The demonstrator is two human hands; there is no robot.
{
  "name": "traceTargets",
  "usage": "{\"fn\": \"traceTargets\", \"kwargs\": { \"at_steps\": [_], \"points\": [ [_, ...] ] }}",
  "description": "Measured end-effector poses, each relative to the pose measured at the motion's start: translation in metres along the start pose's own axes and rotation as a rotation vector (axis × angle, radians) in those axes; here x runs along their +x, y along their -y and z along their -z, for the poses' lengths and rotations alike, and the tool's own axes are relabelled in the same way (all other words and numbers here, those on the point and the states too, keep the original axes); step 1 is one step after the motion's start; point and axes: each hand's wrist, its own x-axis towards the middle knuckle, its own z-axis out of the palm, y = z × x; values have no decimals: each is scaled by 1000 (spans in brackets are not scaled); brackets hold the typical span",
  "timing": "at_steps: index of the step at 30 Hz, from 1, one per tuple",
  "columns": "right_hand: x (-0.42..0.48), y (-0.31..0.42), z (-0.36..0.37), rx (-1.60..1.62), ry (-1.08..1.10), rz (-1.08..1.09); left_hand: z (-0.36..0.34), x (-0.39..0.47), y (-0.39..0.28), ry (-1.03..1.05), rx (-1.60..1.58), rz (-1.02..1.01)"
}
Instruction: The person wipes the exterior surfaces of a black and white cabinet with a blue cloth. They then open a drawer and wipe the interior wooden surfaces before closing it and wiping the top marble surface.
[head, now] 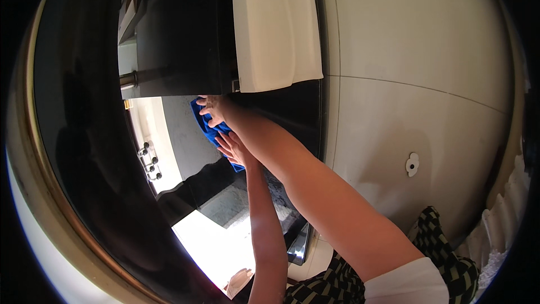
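A blue cloth (206, 130) lies bunched on a glossy black surface (219, 177). My right hand (214, 110) is on its upper part, fingers spread and bent over the fabric. Just below, my left hand (235, 148) rests on the lower part of the cloth, fingers outstretched and slightly apart; a blue edge shows beneath it. My right forearm crosses close beside the left hand. The underside of the cloth is hidden.
A cream fabric cover (274, 29) hangs above my hands, beside a black panel (181, 29). Metal hooks with dark knobs (150, 160) appear at the left. Pale floor tiles (379, 105) carry a small white flower-shaped object (412, 164). White ruffled fabric (493, 223) stands lower right.
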Motion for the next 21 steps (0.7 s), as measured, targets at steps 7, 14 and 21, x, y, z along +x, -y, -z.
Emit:
{"fn": "traceTargets", "kwargs": {
  "at_steps": [7, 14, 21],
  "points": [
    [-20, -2, -6, 53, -68, -43, 4, 1, 7, 5, 90, -92],
    [-55, -10, -23, -21, -191, -132, 30, -22, -34, 96, -66, -50],
    [-97, -16, 0, 62, -214, -157, 44, -30, -45, 121, -30, -137]
  ]
}}
